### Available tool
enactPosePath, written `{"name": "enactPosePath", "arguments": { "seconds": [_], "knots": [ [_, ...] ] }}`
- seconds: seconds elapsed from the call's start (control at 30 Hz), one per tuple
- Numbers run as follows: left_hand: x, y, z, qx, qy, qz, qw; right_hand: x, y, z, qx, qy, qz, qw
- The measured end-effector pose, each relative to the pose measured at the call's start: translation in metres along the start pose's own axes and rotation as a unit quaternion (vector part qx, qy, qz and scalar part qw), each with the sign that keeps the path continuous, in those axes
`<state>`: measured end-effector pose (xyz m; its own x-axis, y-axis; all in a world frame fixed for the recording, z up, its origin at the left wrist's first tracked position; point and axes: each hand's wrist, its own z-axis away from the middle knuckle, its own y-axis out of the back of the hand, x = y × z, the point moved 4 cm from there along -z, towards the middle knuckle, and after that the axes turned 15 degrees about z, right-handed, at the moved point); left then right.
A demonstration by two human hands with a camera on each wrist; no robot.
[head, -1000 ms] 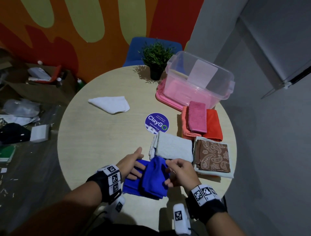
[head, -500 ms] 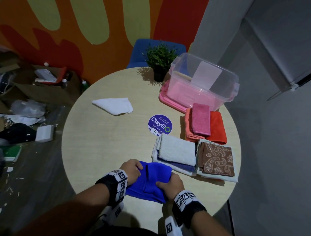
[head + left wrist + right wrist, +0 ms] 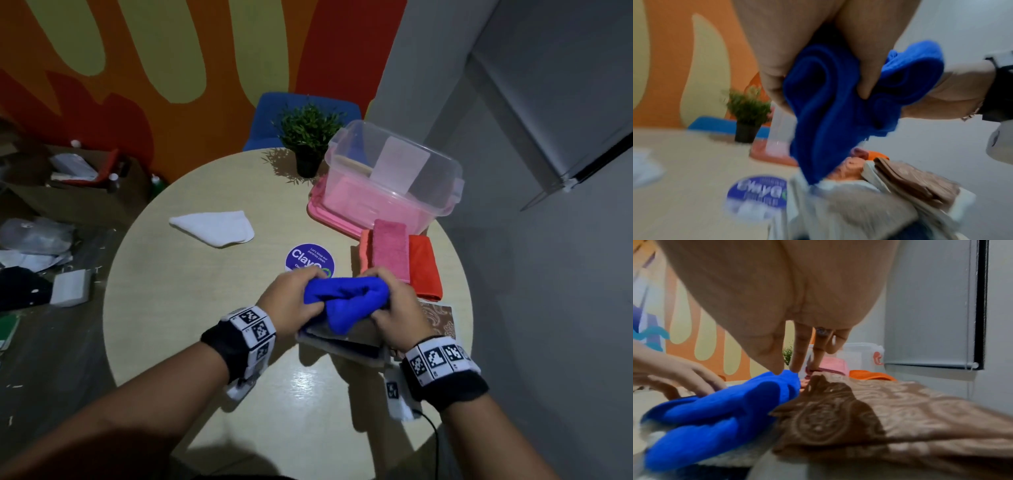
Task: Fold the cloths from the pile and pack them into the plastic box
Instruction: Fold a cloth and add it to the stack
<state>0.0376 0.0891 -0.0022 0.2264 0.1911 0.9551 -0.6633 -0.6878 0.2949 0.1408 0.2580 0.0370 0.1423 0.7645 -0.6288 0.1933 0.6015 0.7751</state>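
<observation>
Both hands hold a bunched blue cloth (image 3: pixel 346 301) just above a folded grey-white stack (image 3: pixel 342 342) near the table's front. My left hand (image 3: pixel 308 291) grips its left end, with the blue cloth (image 3: pixel 828 105) pinched between thumb and fingers. My right hand (image 3: pixel 380 294) pinches the right end of the blue cloth (image 3: pixel 715 418) between thumb and forefinger. The clear plastic box (image 3: pixel 442 198) stands open at the back right on a pink lid (image 3: pixel 322 216). A loose white cloth (image 3: pixel 215 228) lies to the left.
A folded pink cloth (image 3: pixel 390 250) lies on orange cloths (image 3: pixel 424 270) in front of the box. A brown patterned cloth (image 3: pixel 442 322) sits under my right wrist. A potted plant (image 3: pixel 310 137) stands behind, and a round sticker (image 3: pixel 310 257) marks the round table (image 3: pixel 205 308).
The hands lifted the blue cloth from the near table edge and carried it forward over the grey-white stack, bunching it between them.
</observation>
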Motion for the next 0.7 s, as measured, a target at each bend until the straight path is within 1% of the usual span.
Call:
{"name": "enactPosePath", "arguments": {
  "seconds": [0.03, 0.07, 0.1, 0.13, 0.17, 0.2, 0.23, 0.27, 0.3, 0.33, 0.4, 0.43, 0.47, 0.53, 0.57, 0.63, 0.67, 0.7],
  "knots": [
    [0.012, 0.0, -0.008, 0.031, -0.057, -0.056, 0.996, 0.003, 0.008, -0.006, 0.054, 0.022, 0.047, 0.997],
    [0.021, -0.002, -0.012, 0.061, -0.108, -0.12, 0.985, 0.008, 0.015, -0.01, 0.097, 0.034, 0.116, 0.988],
    [0.024, -0.006, -0.014, 0.075, -0.137, -0.184, 0.97, 0.014, 0.019, -0.011, 0.107, 0.028, 0.199, 0.974],
    [0.019, -0.014, -0.015, 0.056, -0.136, -0.25, 0.957, 0.023, 0.016, -0.009, 0.074, 0.01, 0.288, 0.955],
    [0.007, -0.025, -0.014, 0.007, -0.111, -0.308, 0.945, 0.036, 0.01, -0.003, 0.011, -0.009, 0.373, 0.928],
    [-0.011, -0.037, -0.01, -0.064, -0.074, -0.35, 0.932, 0.051, 0.001, 0.006, -0.063, -0.03, 0.439, 0.896],
    [-0.032, -0.047, -0.003, -0.141, -0.035, -0.377, 0.915, 0.064, -0.006, 0.016, -0.123, -0.048, 0.475, 0.87],
    [-0.052, -0.054, 0.004, -0.197, -0.006, -0.391, 0.899, 0.072, -0.012, 0.025, -0.168, -0.063, 0.48, 0.859],
    [-0.065, -0.059, 0.011, -0.218, 0.006, -0.395, 0.892, 0.076, -0.016, 0.03, -0.178, -0.066, 0.463, 0.866],
    [-0.073, -0.061, 0.017, -0.216, 0.004, -0.395, 0.893, 0.075, -0.019, 0.03, -0.16, -0.059, 0.44, 0.882],
    [-0.077, -0.061, 0.022, -0.188, 0.002, -0.387, 0.903, 0.062, -0.027, 0.024, -0.112, -0.026, 0.38, 0.918],
    [-0.076, -0.06, 0.022, -0.171, 0.0, -0.383, 0.908, 0.055, -0.033, 0.02, -0.097, -0.007, 0.359, 0.928],
    [-0.075, -0.06, 0.021, -0.159, -0.007, -0.38, 0.911, 0.047, -0.042, 0.017, -0.096, 0.005, 0.347, 0.933],
    [-0.07, -0.06, 0.017, -0.148, -0.016, -0.36, 0.921, 0.036, -0.06, 0.012, -0.12, 0.012, 0.356, 0.927],
    [-0.069, -0.059, 0.015, -0.138, -0.003, -0.349, 0.927, 0.034, -0.067, 0.011, -0.138, 0.005, 0.374, 0.917],
    [-0.066, -0.054, 0.012, -0.097, 0.034, -0.341, 0.934, 0.037, -0.074, 0.009, -0.166, -0.029, 0.401, 0.9],
    [-0.063, -0.052, 0.01, -0.079, 0.041, -0.345, 0.934, 0.039, -0.075, 0.008, -0.165, -0.045, 0.398, 0.901],
    [-0.06, -0.051, 0.009, -0.068, 0.034, -0.344, 0.936, 0.04, -0.073, 0.008, -0.15, -0.059, 0.386, 0.908]
  ]
}}
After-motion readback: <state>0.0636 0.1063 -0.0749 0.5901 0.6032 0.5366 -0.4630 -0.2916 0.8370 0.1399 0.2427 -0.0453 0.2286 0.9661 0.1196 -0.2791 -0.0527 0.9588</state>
